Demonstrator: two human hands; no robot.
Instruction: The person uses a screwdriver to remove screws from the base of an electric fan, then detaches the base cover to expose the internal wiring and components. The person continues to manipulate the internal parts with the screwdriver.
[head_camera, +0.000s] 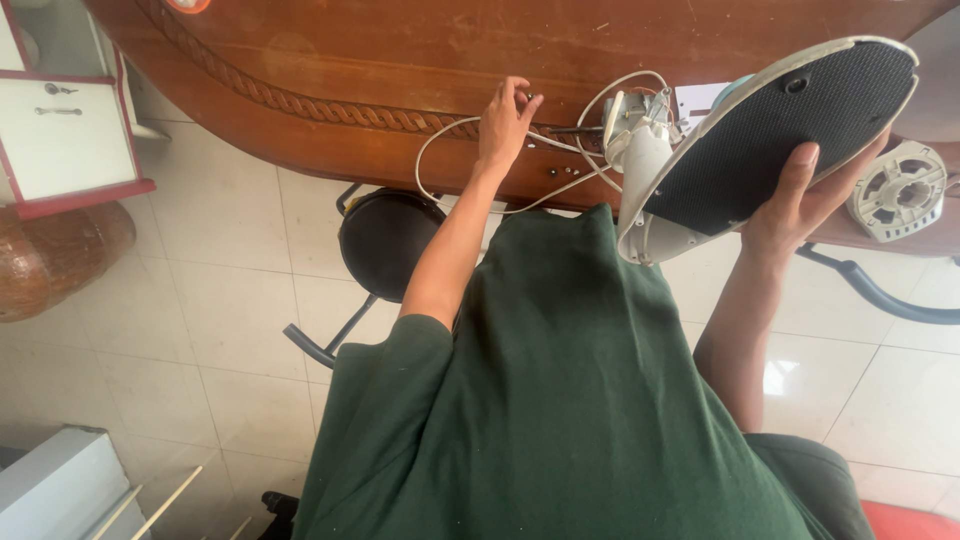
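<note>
Fan base (770, 140), white with a black textured underside, is being tipped up over the table (400, 60) edge, the right hand (800, 205) fingers clamped on its rim. The left hand (503, 120) is pinching something small, fingertips together, among loose white wires (450, 135). 1 motor part (898, 190) is lying detached, so reassembly looks unfinished. Below, a black stool (385, 240) is standing on pale floor tiles (200, 300).

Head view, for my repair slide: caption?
Right hand tilts fan base; left hand pinches a small part above wooden table.
</note>
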